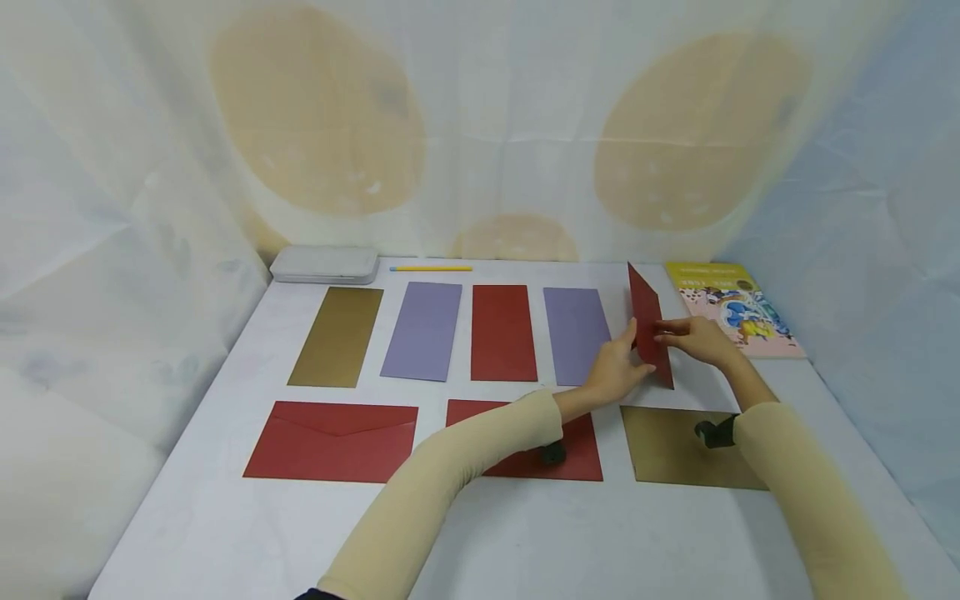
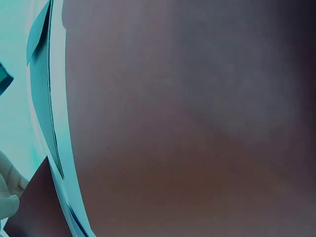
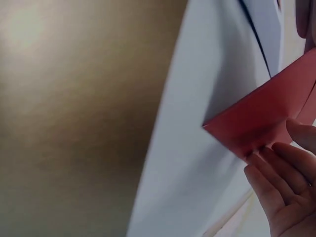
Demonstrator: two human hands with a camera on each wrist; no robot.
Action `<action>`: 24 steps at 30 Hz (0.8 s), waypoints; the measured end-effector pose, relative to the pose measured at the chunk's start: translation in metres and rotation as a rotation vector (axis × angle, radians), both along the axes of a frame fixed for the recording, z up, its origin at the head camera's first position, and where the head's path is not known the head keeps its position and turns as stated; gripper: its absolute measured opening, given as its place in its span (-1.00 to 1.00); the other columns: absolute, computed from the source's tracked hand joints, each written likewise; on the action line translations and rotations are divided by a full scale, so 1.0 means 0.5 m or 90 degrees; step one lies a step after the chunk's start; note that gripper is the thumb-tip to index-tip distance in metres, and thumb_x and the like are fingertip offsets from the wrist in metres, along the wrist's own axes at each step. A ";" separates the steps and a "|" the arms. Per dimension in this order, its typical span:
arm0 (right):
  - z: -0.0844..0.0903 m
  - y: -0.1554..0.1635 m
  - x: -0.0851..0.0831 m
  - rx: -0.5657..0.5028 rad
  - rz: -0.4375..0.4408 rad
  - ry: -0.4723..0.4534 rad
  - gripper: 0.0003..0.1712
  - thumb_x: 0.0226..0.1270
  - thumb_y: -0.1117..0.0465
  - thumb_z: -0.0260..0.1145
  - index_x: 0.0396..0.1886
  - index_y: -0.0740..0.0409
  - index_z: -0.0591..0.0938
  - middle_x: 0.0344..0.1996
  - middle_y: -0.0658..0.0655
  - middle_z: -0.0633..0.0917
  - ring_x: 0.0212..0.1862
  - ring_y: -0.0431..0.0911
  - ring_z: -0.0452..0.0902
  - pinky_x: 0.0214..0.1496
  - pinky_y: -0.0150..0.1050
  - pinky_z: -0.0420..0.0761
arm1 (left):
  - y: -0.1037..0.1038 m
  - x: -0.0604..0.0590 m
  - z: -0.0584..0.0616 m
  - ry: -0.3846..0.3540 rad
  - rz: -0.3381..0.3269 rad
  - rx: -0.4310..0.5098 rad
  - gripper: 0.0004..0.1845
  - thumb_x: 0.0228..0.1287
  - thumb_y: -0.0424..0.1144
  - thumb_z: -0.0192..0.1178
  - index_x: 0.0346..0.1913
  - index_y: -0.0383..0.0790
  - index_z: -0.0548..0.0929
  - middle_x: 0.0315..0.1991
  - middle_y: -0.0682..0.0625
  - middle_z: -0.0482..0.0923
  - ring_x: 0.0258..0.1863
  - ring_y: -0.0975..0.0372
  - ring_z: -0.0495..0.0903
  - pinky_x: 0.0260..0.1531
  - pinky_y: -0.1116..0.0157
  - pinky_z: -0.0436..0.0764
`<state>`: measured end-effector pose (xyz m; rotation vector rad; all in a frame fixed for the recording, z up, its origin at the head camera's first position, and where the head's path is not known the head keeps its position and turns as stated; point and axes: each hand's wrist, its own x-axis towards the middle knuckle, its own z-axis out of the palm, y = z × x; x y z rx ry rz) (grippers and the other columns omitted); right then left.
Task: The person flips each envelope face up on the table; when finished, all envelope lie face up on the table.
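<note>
A red envelope stands tilted on edge, raised at the right of the back row. My left hand holds it by its left side. My right hand pinches its right side, and in the right wrist view the thumb and fingertips of that hand are at the red paper. In the left wrist view a dark red corner shows beside some fingers. Just left of the hands lies a purple envelope. Beneath the left forearm is another red envelope, partly covered.
Under the right sleeve lies a gold envelope. Left along the back row are a red, a purple and a gold envelope. A flapped red envelope lies front left. Behind are a white case, pencil and book.
</note>
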<state>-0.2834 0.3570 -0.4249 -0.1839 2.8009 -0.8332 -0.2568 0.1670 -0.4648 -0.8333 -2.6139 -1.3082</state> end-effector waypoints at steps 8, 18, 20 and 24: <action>-0.011 0.009 0.012 0.009 0.016 0.009 -0.33 0.46 0.02 0.17 0.34 0.43 0.33 0.20 0.52 0.40 0.24 0.44 0.28 0.11 0.25 0.43 | -0.006 -0.009 0.000 -0.059 0.022 0.029 -0.18 0.06 -0.25 0.47 0.35 -0.40 0.32 0.17 -0.14 0.51 0.13 0.30 0.52 0.01 0.62 0.38; -0.014 0.024 0.010 0.055 0.024 0.020 -0.32 0.43 0.03 0.20 0.32 0.45 0.33 0.20 0.56 0.38 0.22 0.46 0.28 0.10 0.27 0.42 | -0.017 -0.008 0.001 -0.092 -0.007 -0.031 -0.22 0.09 -0.15 0.46 0.33 -0.36 0.38 0.15 -0.09 0.56 0.13 0.30 0.53 -0.01 0.59 0.43; -0.016 0.030 0.010 0.063 0.022 0.019 -0.31 0.42 0.03 0.21 0.32 0.45 0.34 0.20 0.55 0.39 0.22 0.46 0.28 0.11 0.27 0.42 | -0.017 -0.009 0.000 -0.088 -0.016 -0.051 -0.22 0.08 -0.11 0.46 0.32 -0.35 0.41 0.15 -0.06 0.56 0.12 0.32 0.53 -0.01 0.58 0.43; -0.020 0.036 0.013 0.073 0.016 0.015 -0.30 0.40 0.04 0.24 0.32 0.45 0.34 0.20 0.55 0.38 0.22 0.46 0.27 0.13 0.29 0.38 | -0.016 -0.012 -0.004 -0.073 -0.034 -0.098 -0.24 0.07 -0.06 0.46 0.30 -0.33 0.45 0.18 -0.03 0.54 0.12 0.34 0.52 -0.03 0.59 0.44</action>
